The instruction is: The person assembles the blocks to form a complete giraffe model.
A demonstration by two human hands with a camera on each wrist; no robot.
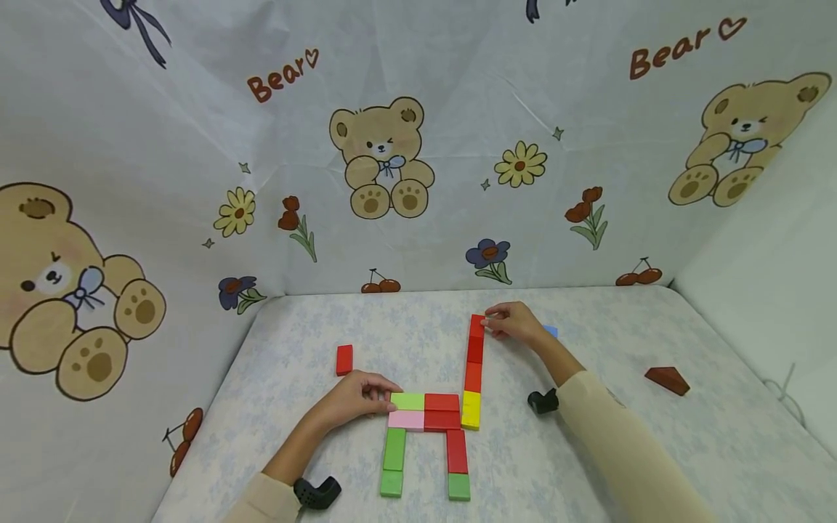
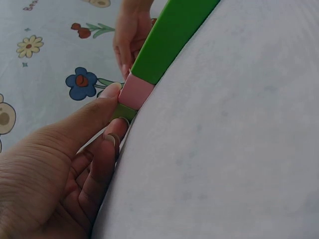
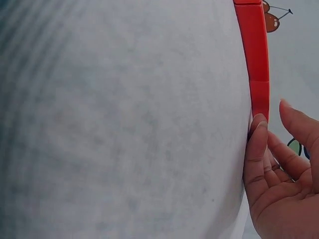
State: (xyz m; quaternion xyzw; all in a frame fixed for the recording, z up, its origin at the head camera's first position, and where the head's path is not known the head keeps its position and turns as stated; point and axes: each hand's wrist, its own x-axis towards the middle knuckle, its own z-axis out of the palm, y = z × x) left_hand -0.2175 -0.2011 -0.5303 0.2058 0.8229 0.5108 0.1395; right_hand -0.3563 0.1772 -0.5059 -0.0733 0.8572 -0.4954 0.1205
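Note:
Flat coloured blocks lie joined in a figure. My left hand (image 1: 356,396) pinches the left end of a light green block (image 1: 407,402), its thumb by a pink block (image 2: 136,92) in the left wrist view. Red blocks (image 1: 442,420) continue that body to the right, and two legs, one of green blocks (image 1: 394,449), one of a red block (image 1: 457,451) and a green block (image 1: 459,487), run toward me. A yellow block (image 1: 471,411) and several red ones form a column. With its fingertips, my right hand (image 1: 513,322) touches the farthest red block (image 3: 259,97); its thumb stands apart.
A loose red block (image 1: 344,360) lies beyond the left hand. A brown angular block (image 1: 668,380) rests at the far right. Behind my right wrist, a blue piece (image 1: 551,330) shows partly. The bear-printed cloth (image 1: 451,247) rises at the table's back edge.

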